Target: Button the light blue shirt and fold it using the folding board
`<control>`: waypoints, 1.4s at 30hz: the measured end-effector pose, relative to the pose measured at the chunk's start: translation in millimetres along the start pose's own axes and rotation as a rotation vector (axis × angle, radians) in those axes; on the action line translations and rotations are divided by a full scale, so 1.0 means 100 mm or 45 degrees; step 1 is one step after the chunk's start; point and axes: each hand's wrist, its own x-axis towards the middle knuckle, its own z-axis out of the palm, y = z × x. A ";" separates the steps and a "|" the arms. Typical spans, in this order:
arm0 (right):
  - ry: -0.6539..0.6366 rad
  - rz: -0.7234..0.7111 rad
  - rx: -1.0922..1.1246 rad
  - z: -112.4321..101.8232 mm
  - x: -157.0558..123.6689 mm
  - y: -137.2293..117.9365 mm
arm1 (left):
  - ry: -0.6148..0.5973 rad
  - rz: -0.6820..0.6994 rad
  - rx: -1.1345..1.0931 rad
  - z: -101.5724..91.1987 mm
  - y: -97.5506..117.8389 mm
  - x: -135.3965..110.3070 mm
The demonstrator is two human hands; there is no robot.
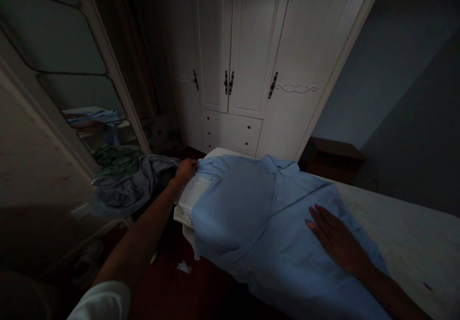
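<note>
A light blue button-up shirt [237, 200] lies front side up across a pale marble-look table [406, 219], its collar toward the wardrobe. Its lower part hangs over the near edge, and a diagonal crease crosses the front. At the far left, my left hand [187, 169] is closed on the shirt's sleeve, fingers pinching the fabric near the table's end. My right hand [332, 236] rests flat on the right half of the shirt, fingers stretched out.
A white wardrobe [247, 47] with dark handles stands behind the table. To the left, grey and green clothes [136, 181] are heaped beside a glass-paned door [72, 37]. A brown cabinet [334, 154] is at the back right. Scrap paper [184, 267] lies on the red floor.
</note>
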 end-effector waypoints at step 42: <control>-0.588 -0.502 0.100 0.10 2.98 -3.76 | -0.229 0.555 -0.563 0.54 1.14 -1.30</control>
